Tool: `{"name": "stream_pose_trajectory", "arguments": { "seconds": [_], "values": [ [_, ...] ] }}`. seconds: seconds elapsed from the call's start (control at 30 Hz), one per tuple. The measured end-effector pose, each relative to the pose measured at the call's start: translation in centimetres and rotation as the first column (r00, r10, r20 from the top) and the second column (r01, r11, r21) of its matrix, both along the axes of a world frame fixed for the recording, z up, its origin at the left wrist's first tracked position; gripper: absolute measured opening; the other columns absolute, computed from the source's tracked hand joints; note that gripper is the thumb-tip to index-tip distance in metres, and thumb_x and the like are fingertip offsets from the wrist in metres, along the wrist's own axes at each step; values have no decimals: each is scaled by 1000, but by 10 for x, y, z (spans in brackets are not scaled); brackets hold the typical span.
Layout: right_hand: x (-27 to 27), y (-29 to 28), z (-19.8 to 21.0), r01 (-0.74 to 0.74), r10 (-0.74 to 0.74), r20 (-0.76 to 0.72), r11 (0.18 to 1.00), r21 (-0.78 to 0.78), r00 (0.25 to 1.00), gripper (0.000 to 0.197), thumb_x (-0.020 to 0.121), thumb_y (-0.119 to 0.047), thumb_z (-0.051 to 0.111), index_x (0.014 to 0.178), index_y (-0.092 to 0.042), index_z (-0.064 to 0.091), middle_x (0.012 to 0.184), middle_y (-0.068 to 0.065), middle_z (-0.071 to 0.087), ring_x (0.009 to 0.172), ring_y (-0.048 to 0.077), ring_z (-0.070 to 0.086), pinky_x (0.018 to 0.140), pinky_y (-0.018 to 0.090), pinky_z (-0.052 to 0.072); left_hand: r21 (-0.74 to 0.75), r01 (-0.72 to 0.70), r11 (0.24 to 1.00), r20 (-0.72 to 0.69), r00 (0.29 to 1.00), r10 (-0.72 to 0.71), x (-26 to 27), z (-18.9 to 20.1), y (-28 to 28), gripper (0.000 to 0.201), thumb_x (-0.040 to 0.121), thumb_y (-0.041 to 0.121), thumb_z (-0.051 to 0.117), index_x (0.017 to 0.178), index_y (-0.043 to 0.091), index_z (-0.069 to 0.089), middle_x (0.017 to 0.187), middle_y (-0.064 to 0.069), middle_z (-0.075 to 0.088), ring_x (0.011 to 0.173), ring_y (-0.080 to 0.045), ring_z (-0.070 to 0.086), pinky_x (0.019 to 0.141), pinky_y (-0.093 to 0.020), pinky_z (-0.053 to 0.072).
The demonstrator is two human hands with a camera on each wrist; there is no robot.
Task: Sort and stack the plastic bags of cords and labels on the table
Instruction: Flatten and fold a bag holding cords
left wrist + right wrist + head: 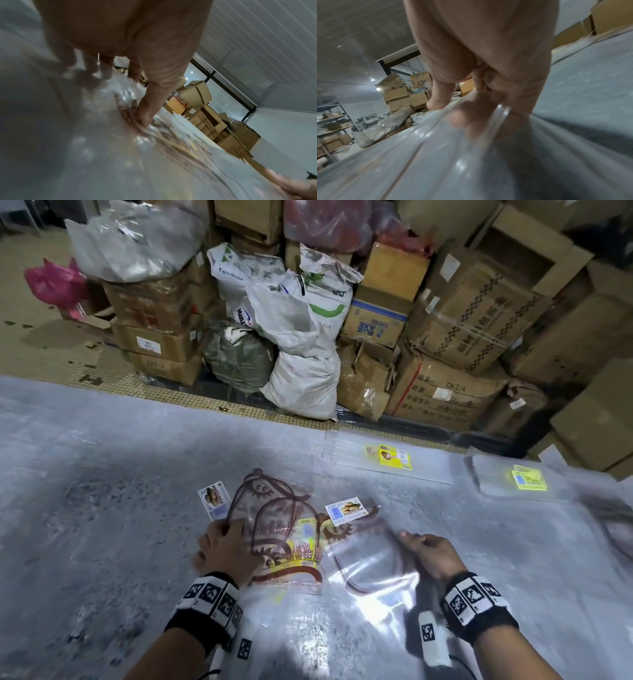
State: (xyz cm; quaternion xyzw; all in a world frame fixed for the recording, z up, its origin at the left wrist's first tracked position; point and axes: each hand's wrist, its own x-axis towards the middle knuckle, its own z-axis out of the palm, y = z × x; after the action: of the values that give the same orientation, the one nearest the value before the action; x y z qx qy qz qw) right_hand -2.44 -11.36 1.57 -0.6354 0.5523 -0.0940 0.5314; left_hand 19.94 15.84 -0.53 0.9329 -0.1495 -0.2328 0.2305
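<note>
On the grey table [102,460], the left hand [227,549] presses spread fingers on a printed plastic bag [287,546]; just right of it, the right hand [430,553] apparently pinches a clear bag's [373,563] edge; both look light, limp, slippery; best gripped at edges.

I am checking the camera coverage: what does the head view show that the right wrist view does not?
Only the head view: the left hand on the printed bag, two white labels, two yellow labels. Only the right wrist view: metal shelves. Both: the right hand gripping the clear bag, stacked cardboard boxes.
</note>
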Motion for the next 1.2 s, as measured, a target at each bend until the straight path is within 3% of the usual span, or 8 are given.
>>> {"name": "stream_pose_trajectory", "arguments": {
  "seconds": [0.1,0.2,0.33,0.47,0.63,0.83,1.0,1.2],
  "values": [
    [-13,-14,-5,57,-50,-67,991,118,997,32,89,-36,70,85,-4,74,84,14,73,85,30,67,87,38,51,19,-3,1000,-22,1000,4,-3,-2,-2,75,65,37,76,131,38,40,138,-2,18,126,-31,27,110,-46,31],
    [-24,-18,0,29,-19,-56,984,175,998,16,86,-10,71,92,3,76,90,21,74,87,36,68,88,44,51,12,5,1000,-27,1000,-5,-6,-6,-4,76,68,36,75,134,35,37,144,-2,11,132,-32,20,113,-45,24],
    [-36,-27,11,39,-33,-42,991,126,999,16,85,13,61,94,9,73,88,24,74,71,31,67,62,32,54,13,4,1000,15,1000,-4,-7,-12,-5,85,65,46,77,138,38,34,151,-3,8,139,-33,14,116,-50,19],
    [-45,-45,29,18,-22,-148,999,-26,989,8,90,0,66,90,-2,74,75,13,69,56,21,58,42,16,44,31,0,1000,28,1000,-1,-8,-14,-4,88,65,45,79,139,37,34,151,-3,7,139,-34,14,116,-49,17],
    [-54,-73,73,-193,92,-318,933,-305,944,11,92,-21,69,86,-14,75,79,11,74,57,27,66,44,24,46,33,3,999,-7,1000,-3,-6,-13,-4,94,52,44,78,133,39,31,146,-7,12,131,-39,27,109,-54,34],
    [-50,-76,102,-207,148,-161,861,-464,976,17,98,-10,59,101,-19,73,87,5,71,60,22,63,36,24,44,61,28,998,21,999,-29,-6,-9,-4,91,61,40,83,137,35,34,146,-13,30,132,-37,31,107,-51,33],
    [-62,-79,102,-59,98,127,958,-280,987,27,101,0,48,105,-18,67,97,20,70,58,23,66,38,25,43,-12,28,1000,-93,995,-29,-5,-9,-5,87,73,52,73,143,24,31,144,-18,37,124,-43,43,105,-47,40],
    [-75,-81,107,30,-8,220,995,-99,975,34,100,1,48,124,-19,61,108,18,72,64,26,66,50,27,47,75,5,997,-32,999,-2,-3,-8,-6,96,65,78,60,144,35,25,142,-16,30,125,-43,36,105,-52,36]
  ]
}}
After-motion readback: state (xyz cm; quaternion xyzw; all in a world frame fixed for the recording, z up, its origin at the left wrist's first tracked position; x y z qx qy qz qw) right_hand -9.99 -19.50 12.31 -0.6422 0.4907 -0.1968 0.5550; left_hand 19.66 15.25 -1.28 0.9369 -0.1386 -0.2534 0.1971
